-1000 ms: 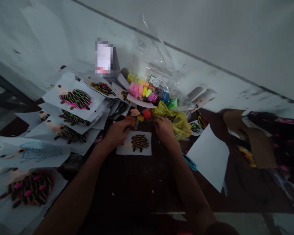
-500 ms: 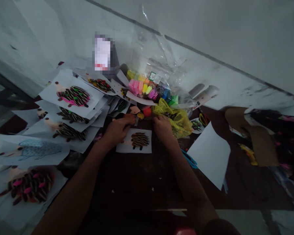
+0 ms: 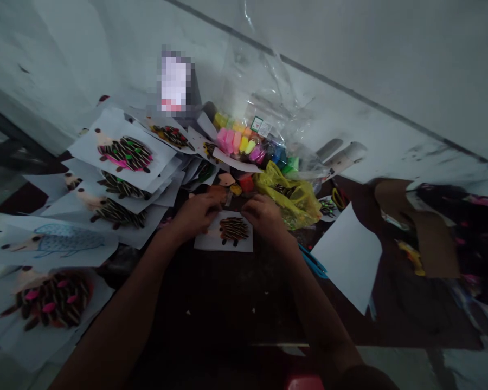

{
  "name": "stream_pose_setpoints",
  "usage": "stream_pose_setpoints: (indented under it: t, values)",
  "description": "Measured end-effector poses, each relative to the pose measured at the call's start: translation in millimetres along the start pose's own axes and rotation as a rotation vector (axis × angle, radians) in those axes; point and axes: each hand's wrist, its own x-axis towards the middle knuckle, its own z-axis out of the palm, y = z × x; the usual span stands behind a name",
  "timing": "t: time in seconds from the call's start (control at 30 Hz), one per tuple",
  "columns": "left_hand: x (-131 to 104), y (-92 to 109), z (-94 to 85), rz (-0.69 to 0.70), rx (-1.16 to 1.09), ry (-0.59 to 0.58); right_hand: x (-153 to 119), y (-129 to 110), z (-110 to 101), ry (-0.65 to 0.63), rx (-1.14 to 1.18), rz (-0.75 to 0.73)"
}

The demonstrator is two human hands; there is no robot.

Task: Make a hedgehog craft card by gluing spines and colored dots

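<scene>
A small white card (image 3: 203, 244) lies on the dark table in front of me, bearing a hedgehog (image 3: 233, 229) with a clay head and feet and a back of striped seeds. At the card's upper left edge, my left hand (image 3: 200, 214) has its fingers curled together, close to a lump of orange clay (image 3: 217, 193). My right hand (image 3: 264, 214) is by the upper right corner with thumb and fingers drawn together. Anything held in either hand is hidden or too small to name. Beyond the hands lie a peach clay piece (image 3: 226, 179) and a red-orange piece (image 3: 246, 183).
Hedgehog cards (image 3: 124, 154) pile up at the left. A yellow plastic bag (image 3: 299, 203) with seeds sits at right, before a clear bag of coloured clay packs (image 3: 244, 143). Blue-handled scissors (image 3: 314, 262), white paper (image 3: 350, 260) and brown cardboard (image 3: 437, 244) lie farther right. A blurred-out screen (image 3: 174, 81) stands behind.
My right hand has moved left from beside the yellow bag to the card's upper right corner. My left hand has drawn slightly nearer the card. The view has shifted slightly.
</scene>
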Motion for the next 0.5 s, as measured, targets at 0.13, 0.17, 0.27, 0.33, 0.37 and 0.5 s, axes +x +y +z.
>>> stream_pose_setpoints:
  t: [0.13,0.17,0.27,0.33,0.37,0.5]
  values:
    - [1.4,0.7,-2.1,0.007,0.019,-0.072,-0.8,-21.4,0.4,-0.07,0.036,-0.078]
    - [1.7,1.1,-2.6,0.006,0.03,-0.081,0.6,-26.2,0.5,-0.093,0.019,-0.082]
    - [2.1,1.9,-3.5,0.005,0.041,-0.094,6.3,-37.9,0.2,-0.151,-0.058,-0.085]
    - [2.3,2.0,-3.6,0.004,0.038,-0.088,10.2,-43.2,-0.4,-0.191,-0.116,-0.09]
    - [2.4,2.1,-3.7,0.001,0.036,-0.086,11.9,-45.3,-0.7,-0.211,-0.141,-0.096]
    - [3.1,3.3,-4.9,0.001,0.029,-0.108,16.4,-51.2,-2.0,-0.27,-0.2,-0.133]
